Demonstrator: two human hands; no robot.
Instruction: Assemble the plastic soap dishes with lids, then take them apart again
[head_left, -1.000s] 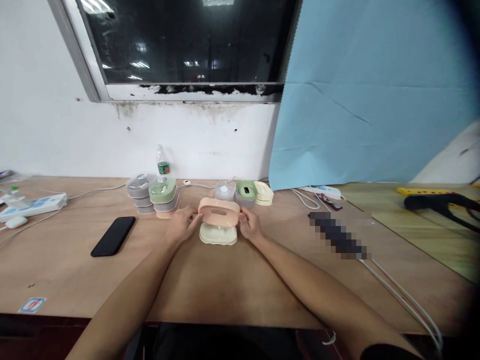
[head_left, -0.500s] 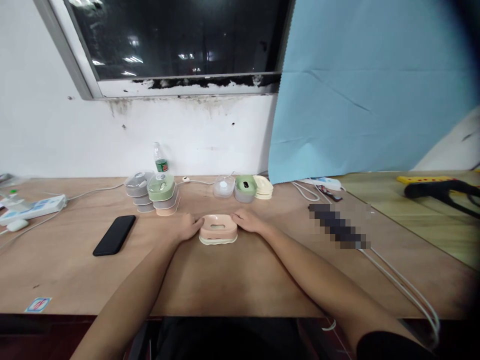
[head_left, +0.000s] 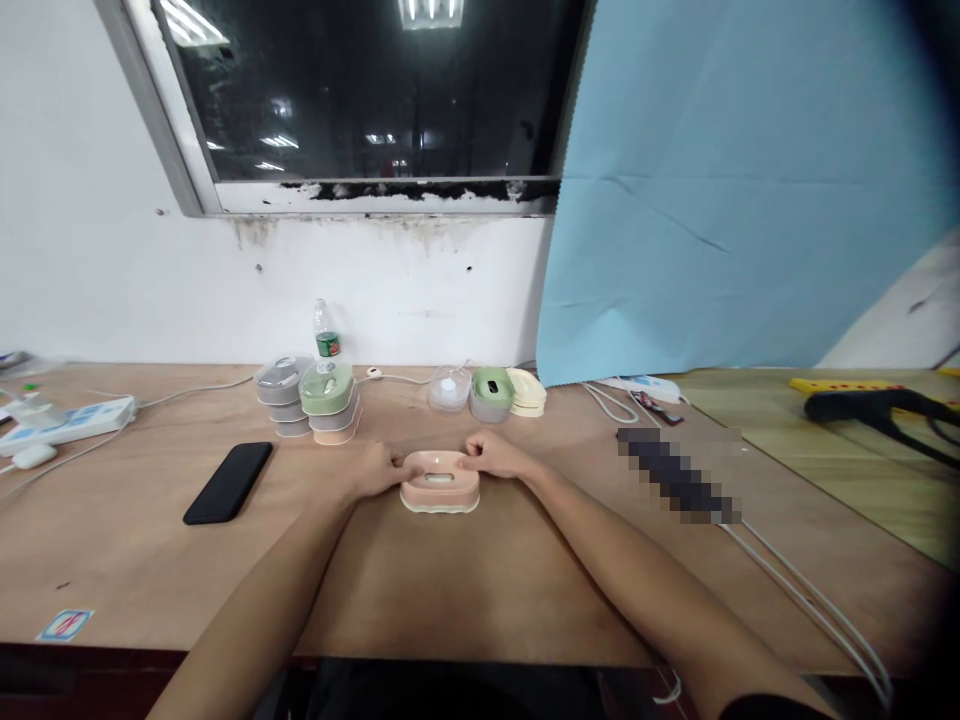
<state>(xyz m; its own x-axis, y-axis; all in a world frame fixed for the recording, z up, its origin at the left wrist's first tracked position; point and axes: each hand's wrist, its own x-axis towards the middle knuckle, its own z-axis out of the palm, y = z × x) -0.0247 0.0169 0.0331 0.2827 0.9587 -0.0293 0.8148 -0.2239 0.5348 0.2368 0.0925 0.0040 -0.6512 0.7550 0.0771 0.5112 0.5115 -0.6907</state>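
Both hands, left hand [head_left: 373,468] and right hand [head_left: 496,455], are pinching the pink box [head_left: 440,482] at its ends, steadying it on the desk [head_left: 450,570].

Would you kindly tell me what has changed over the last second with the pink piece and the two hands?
The pink slotted plastic top, held raised above the cream plastic base a second ago, has come down and now sits seated on it. The left hand and right hand stay at its two ends. The black phone and the stacked boxes behind have not moved.

Pink lid [head_left: 440,477] seated flat on cream tray [head_left: 439,506], mid-table
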